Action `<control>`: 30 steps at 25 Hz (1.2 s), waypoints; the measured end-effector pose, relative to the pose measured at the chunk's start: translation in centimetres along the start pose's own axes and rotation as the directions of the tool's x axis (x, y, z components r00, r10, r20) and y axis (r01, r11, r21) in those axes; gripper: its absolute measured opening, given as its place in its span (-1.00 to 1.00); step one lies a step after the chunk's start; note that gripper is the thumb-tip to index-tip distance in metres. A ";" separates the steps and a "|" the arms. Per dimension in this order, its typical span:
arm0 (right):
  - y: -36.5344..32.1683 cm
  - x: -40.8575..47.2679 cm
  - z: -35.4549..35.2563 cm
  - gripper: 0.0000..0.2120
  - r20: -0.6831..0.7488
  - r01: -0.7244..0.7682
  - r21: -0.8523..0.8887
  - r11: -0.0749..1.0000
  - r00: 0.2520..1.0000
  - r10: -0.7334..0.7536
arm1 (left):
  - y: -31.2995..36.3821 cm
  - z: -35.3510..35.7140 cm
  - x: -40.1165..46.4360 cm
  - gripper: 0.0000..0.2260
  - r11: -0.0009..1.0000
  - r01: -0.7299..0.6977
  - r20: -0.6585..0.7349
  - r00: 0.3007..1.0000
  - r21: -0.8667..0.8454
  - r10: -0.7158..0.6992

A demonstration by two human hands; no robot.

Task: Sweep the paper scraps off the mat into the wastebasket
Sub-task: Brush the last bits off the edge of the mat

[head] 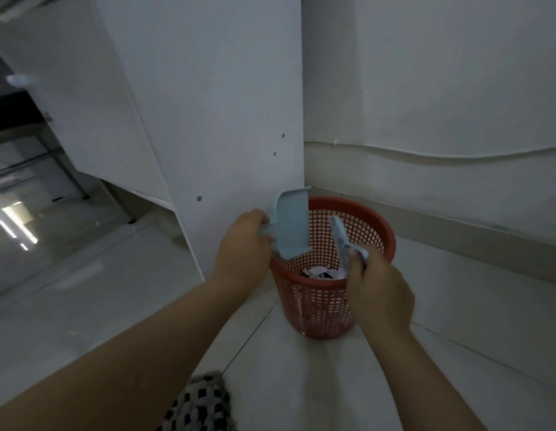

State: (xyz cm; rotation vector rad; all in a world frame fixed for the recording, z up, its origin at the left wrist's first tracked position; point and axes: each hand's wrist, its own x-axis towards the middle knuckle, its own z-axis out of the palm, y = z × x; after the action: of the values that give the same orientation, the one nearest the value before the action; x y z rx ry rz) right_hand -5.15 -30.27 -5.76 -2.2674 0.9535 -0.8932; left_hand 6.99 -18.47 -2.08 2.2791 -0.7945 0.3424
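A red mesh wastebasket (320, 306) stands on the pale floor in the corner, with white and dark paper scraps (321, 272) lying inside it. My left hand (242, 247) grips the handle of a light blue dustpan (293, 225), tipped on edge over the basket's left rim. My right hand (379, 293) is closed around a small light blue brush (342, 241), held upright above the basket's opening. The mat is not in view.
A white cabinet panel (214, 119) rises just left of the basket. White walls (441, 104) with a thin cable close the corner behind it. A black-and-white checked cloth (198, 402) shows at the bottom edge. Tiled floor (68, 290) extends to the left.
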 end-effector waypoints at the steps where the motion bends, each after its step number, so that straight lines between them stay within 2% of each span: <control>1: -0.6 -0.5 -0.4 -0.76 -0.067 0.006 0.073 0.997 0.998 -0.001 | -0.3 -1.1 -0.4 -0.83 0.999 0.008 -0.061 0.998 -0.050 -0.011; 4: -3.9 -3.0 -1.8 -0.73 -0.259 0.245 0.114 0.963 0.943 -0.209 | -2.2 -6.0 -2.9 -0.83 0.991 0.024 -0.165 0.985 -0.128 -0.045; 7: -8.5 -5.7 -2.5 -0.75 -0.348 0.521 0.092 0.849 0.815 -0.463 | -5.7 -12.3 -6.9 -0.86 0.990 0.063 -0.176 0.981 -0.126 -0.085; 9: -12.0 -7.7 -1.7 -0.77 -0.297 0.656 0.138 0.742 0.742 -0.601 | -9.2 -16.5 -10.2 -0.91 0.984 0.142 -0.188 0.969 -0.105 -0.160; 12: -17.3 -11.2 1.5 -0.72 -0.068 0.712 0.207 0.671 0.695 -0.716 | -15.8 -21.8 -16.1 -0.93 0.950 0.301 -0.180 0.933 -0.088 -0.312; 14: -19.7 -13.5 4.9 -0.69 0.175 0.658 0.219 0.720 0.700 -0.693 | -20.8 -24.0 -19.7 -0.91 0.897 0.437 -0.196 0.875 -0.072 -0.442; 16: -21.3 -16.1 9.6 -0.68 0.420 0.571 0.172 0.803 0.695 -0.584 | -26.3 -25.5 -22.8 -0.87 0.820 0.572 -0.204 0.799 -0.038 -0.566; 18: -21.7 -18.6 14.1 -0.72 0.560 0.509 0.082 0.857 0.688 -0.462 | -30.8 -25.8 -25.0 -0.84 0.758 0.652 -0.152 0.747 -0.027 -0.648; 20: -22.0 -20.9 18.0 -0.77 0.640 0.505 0.010 0.863 0.660 -0.394 | -34.4 -25.2 -26.6 -0.83 0.727 0.686 -0.070 0.724 -0.041 -0.686; 23: -22.1 -22.9 22.6 -0.78 0.712 0.552 -0.065 0.832 0.609 -0.349 | -37.4 -22.7 -27.7 -0.83 0.725 0.683 0.017 0.729 -0.086 -0.684; 27: -21.9 -23.9 26.6 -0.82 0.757 0.549 -0.146 0.823 0.597 -0.265 | -39.7 -20.4 -27.3 -0.84 0.731 0.668 0.037 0.741 -0.142 -0.670; 30: -23.0 -24.9 28.0 -0.84 0.772 0.609 -0.145 0.780 0.562 -0.295 | -41.3 -19.9 -27.5 -0.86 0.690 0.703 0.071 0.707 -0.170 -0.703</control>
State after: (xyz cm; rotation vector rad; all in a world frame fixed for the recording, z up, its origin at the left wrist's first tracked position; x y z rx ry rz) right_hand 11.65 8.51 -17.80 -2.9280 0.1454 0.1276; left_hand 11.11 31.20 -21.37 2.2074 0.1047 -0.0963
